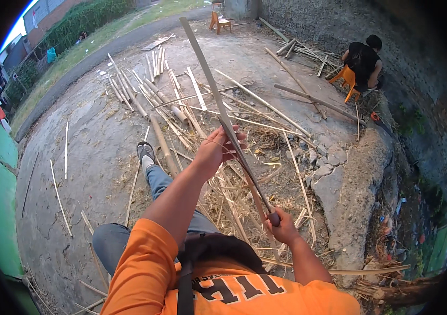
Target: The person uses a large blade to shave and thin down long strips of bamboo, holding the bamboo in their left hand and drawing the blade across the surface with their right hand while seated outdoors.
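Observation:
My right hand is closed around the dark wooden handle of a machete. The long, dark blade slants up and to the left, along a bamboo strip. My left hand holds that strip near its middle, with the thumb and fingers around it and close to the blade's tip. The strip's upper part reaches far out ahead, and its lower part passes beneath the machete toward my lap. Thin curled bamboo shavings hang and lie below both hands.
Several bamboo poles and split lengths lie ahead on the concrete. Broken concrete chunks edge the ground at right. A person sits on an orange chair by the wall, near a handsaw. Another orange chair stands farther off.

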Tool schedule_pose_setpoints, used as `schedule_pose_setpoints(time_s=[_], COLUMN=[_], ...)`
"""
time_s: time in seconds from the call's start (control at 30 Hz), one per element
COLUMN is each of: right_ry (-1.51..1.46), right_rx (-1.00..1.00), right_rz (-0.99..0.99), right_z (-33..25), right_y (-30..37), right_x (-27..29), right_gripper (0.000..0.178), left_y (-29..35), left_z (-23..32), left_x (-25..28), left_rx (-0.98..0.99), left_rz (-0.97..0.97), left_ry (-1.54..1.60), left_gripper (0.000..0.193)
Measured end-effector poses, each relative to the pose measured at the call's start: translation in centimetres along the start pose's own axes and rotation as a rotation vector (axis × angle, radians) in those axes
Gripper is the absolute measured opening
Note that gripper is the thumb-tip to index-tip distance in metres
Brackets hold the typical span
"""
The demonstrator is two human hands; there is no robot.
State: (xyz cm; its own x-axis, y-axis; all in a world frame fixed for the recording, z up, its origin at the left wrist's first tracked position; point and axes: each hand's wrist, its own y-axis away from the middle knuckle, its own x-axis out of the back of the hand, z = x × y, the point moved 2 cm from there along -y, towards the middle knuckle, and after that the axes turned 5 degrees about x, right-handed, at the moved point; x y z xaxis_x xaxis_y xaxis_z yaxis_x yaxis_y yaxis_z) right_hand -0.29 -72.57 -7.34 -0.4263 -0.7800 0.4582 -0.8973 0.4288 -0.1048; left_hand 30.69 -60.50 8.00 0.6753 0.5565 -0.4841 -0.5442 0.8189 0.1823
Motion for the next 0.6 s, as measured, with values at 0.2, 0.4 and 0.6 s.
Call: schedule_pose_setpoints(time_s=[0.2, 0.4, 0.6], right_ry=[-0.174, -0.223, -0.153], right_rx=[-0.03, -0.049, -0.039], right_rz=[-0.034, -0.109, -0.046], right_z=[0.4, -1.2, 0.4], right_y=[0.6, 0.5, 0.9], right_x=[0.2, -0.2, 0.9], right_gripper=[0.023, 0.027, 0.033], left_y=[0.6, 1.3, 1.9], left_z=[0.0, -0.6, 0.8], left_x=[0.3, 1.3, 2.9], left_rx=[0.011, -0.02, -0.125], left_rz=[0.126, 0.202, 0.264], left_ry=[-0.055, -0.085, -0.073], left_gripper=[0.028, 0.031, 0.031])
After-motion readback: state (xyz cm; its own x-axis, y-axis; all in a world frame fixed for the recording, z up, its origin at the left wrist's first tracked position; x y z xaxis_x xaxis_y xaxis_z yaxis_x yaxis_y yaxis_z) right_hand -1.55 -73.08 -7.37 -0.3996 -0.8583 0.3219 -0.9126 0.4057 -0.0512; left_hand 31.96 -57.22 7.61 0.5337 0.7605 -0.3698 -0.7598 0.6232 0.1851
